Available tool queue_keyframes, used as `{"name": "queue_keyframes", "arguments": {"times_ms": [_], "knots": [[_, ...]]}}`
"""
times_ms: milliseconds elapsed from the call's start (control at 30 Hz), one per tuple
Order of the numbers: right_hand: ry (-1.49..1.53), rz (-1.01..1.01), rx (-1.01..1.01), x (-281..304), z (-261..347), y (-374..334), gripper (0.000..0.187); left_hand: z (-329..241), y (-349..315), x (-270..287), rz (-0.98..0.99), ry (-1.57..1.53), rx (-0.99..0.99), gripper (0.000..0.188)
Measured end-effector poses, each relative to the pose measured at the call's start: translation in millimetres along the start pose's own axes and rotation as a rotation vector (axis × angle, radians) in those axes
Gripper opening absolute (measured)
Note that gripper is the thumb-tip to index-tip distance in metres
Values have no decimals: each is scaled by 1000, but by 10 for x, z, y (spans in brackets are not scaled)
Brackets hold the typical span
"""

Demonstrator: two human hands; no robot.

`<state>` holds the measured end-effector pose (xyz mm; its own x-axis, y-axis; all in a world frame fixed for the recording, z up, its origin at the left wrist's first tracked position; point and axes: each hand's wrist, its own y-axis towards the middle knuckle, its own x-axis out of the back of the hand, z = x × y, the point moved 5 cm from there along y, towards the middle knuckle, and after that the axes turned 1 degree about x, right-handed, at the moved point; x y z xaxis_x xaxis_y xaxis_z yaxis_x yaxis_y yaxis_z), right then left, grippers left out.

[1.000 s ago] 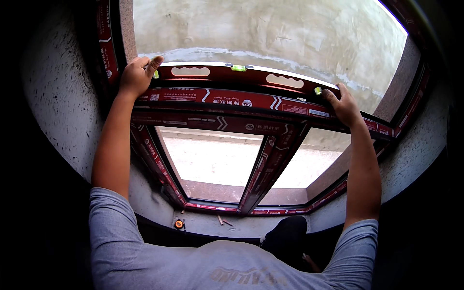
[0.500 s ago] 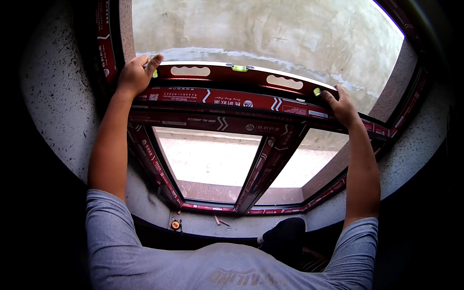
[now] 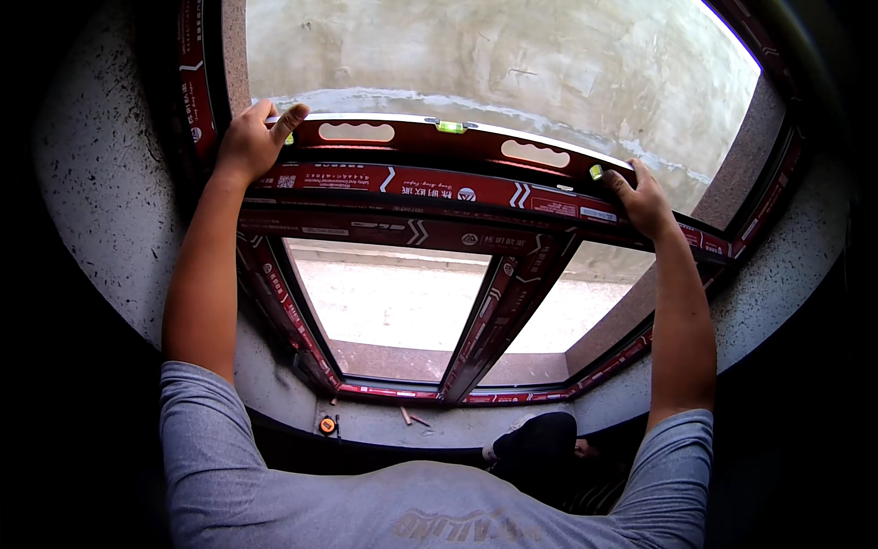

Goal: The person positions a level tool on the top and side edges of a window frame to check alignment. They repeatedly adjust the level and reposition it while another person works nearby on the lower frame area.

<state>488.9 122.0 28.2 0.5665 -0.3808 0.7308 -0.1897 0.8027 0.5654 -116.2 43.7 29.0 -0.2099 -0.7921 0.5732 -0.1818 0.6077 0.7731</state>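
A long dark red spirit level with two wavy hand slots lies along the crossbar of a window frame, roughly level with my chest. Its green middle vial faces up, and a small vial shows near each end. My left hand is closed round the level's left end, thumb up along the near side. At the other end, my right hand grips it, with the thumb against the near face beside the end vial. Fingers on the far side are partly hidden. Red printed film covers the frame bars.
Below the crossbar, a mullion splits the window into two lower openings. On the sill lie an orange tape measure and small wood-coloured pieces. A dark cloth-covered shape rises at the lower right. Speckled wall flanks the frame.
The whole view has shifted slightly. Both hands keep their hold on the spirit level, which stays on the crossbar. A bit of skin shows more clearly beside the dark cloth-covered shape.
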Motion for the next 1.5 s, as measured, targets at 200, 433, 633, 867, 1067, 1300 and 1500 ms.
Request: {"name": "queue_keyframes", "arguments": {"times_ms": [200, 433, 633, 867, 1067, 1300, 1500], "knots": [[-4, 17, -19, 2, -47, 5, 68, 2, 25, 57, 84, -8, 8, 101], [-121, -20, -69, -23, -90, -30, 77, -179, -72, 141, 94, -30, 43, 70], [-120, 27, -109, 8, 6, -30, 81, -71, -73, 149, 27, -26, 34, 77], [-132, 16, -92, 55, 60, -89, 72, -176, -101, 151, 106, -35, 64, 78], [-95, 30, -77, 32, 37, -33, 74, -152, -104, 162, 60, -61, 61, 76], [-103, 36, -105, -33, 104, -27, 75, -117, -79, 219, 94, 48, 45, 75], [-71, -8, -81, 29, -42, -30, 69, -180, -48, 106, 85, -23, 12, 76]]}}
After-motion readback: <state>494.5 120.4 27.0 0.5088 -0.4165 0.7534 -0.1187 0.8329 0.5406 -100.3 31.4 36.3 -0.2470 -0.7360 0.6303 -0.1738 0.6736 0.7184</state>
